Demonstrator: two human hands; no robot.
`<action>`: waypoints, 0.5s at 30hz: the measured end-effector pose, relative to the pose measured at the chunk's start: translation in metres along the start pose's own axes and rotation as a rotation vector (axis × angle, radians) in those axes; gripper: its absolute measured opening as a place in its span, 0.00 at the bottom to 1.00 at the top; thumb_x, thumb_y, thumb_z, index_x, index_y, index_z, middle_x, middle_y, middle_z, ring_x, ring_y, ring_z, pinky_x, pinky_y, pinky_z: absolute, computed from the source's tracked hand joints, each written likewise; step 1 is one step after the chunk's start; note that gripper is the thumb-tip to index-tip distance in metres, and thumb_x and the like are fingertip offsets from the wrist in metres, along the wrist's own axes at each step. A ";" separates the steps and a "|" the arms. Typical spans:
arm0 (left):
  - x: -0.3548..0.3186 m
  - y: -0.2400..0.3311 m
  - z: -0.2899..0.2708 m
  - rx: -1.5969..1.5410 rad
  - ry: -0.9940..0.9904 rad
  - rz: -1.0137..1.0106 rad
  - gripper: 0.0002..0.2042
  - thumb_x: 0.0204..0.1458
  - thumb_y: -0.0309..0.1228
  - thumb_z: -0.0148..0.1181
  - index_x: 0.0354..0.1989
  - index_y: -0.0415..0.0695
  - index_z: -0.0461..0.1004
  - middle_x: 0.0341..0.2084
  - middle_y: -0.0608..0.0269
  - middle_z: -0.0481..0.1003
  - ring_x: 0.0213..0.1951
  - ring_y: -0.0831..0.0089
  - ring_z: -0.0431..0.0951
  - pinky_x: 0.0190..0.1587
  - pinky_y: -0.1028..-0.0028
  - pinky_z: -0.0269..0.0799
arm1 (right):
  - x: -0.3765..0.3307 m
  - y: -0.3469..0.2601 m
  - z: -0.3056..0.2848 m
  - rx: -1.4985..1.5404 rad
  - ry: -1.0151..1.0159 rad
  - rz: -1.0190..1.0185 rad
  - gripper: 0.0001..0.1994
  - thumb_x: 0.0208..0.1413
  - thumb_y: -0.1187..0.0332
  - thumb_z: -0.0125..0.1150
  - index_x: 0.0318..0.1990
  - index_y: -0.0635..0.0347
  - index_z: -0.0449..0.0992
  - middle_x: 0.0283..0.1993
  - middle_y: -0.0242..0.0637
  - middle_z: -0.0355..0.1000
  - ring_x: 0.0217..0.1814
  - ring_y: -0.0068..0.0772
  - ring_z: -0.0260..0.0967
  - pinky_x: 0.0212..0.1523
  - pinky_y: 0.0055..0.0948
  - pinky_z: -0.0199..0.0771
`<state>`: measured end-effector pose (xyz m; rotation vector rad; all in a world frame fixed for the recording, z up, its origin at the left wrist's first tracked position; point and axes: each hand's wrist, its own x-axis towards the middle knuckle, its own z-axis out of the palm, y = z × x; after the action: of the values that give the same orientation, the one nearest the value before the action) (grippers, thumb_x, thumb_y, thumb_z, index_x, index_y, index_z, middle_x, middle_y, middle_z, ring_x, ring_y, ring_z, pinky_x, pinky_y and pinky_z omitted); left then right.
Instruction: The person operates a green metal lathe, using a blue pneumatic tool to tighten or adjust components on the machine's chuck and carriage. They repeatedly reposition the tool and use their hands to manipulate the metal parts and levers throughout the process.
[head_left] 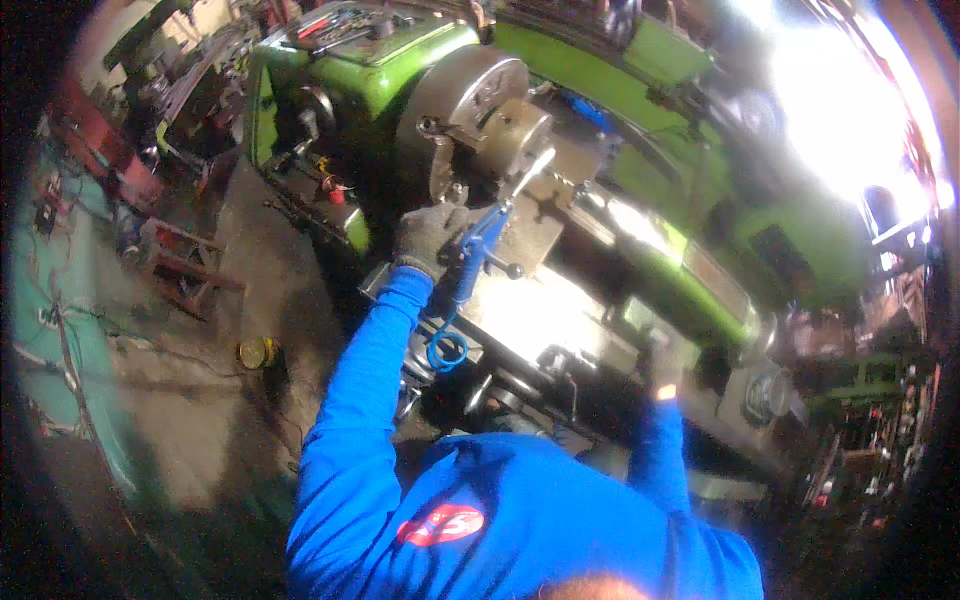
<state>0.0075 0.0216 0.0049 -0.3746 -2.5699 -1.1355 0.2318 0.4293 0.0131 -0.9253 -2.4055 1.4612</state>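
Note:
Toward the workpiece [517,135] in the lathe chuck [472,92] points a blue air blow gun [483,238] with a shiny nozzle. My left hand [430,238], in a grey knit glove, is closed at the gun's left side, just below the chuck; its fingers are partly hidden. From the gun's lower end hangs a coiled blue hose [447,350]. A lever with a round knob [514,271] sticks out beside the gun. My right hand [662,358], gloved too, is at the right over the lathe bed; motion blur hides its fingers.
The green headstock [385,65] carries loose hand tools [345,28] on top. Handwheels and levers [505,390] stick out in front of my body. A reddish metal stand [188,265] and a yellow round object [258,353] are on the floor at left.

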 end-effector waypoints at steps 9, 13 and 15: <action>-0.015 -0.031 -0.001 0.071 0.162 0.314 0.11 0.62 0.38 0.56 0.35 0.45 0.80 0.38 0.50 0.79 0.42 0.50 0.79 0.45 0.59 0.74 | -0.118 0.113 -0.084 -0.402 0.171 0.016 0.11 0.57 0.65 0.60 0.45 0.56 0.79 0.43 0.48 0.79 0.46 0.50 0.78 0.49 0.43 0.75; -0.065 0.054 -0.030 -0.248 0.612 0.273 0.08 0.62 0.27 0.54 0.44 0.36 0.76 0.41 0.51 0.77 0.45 0.54 0.76 0.54 0.60 0.70 | -0.118 0.120 -0.094 -0.362 0.210 -0.031 0.13 0.56 0.66 0.60 0.47 0.57 0.77 0.44 0.47 0.78 0.48 0.47 0.77 0.50 0.40 0.75; -0.114 0.101 -0.031 -0.353 0.541 0.142 0.08 0.64 0.28 0.54 0.43 0.37 0.75 0.41 0.52 0.76 0.45 0.56 0.76 0.53 0.62 0.70 | -0.120 0.122 -0.101 -0.346 0.178 -0.093 0.13 0.56 0.65 0.60 0.48 0.57 0.77 0.44 0.47 0.78 0.49 0.46 0.77 0.52 0.40 0.74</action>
<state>0.1539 0.0516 0.0493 -0.2725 -1.8549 -1.4092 0.4225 0.4720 -0.0204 -0.9487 -2.5696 0.9040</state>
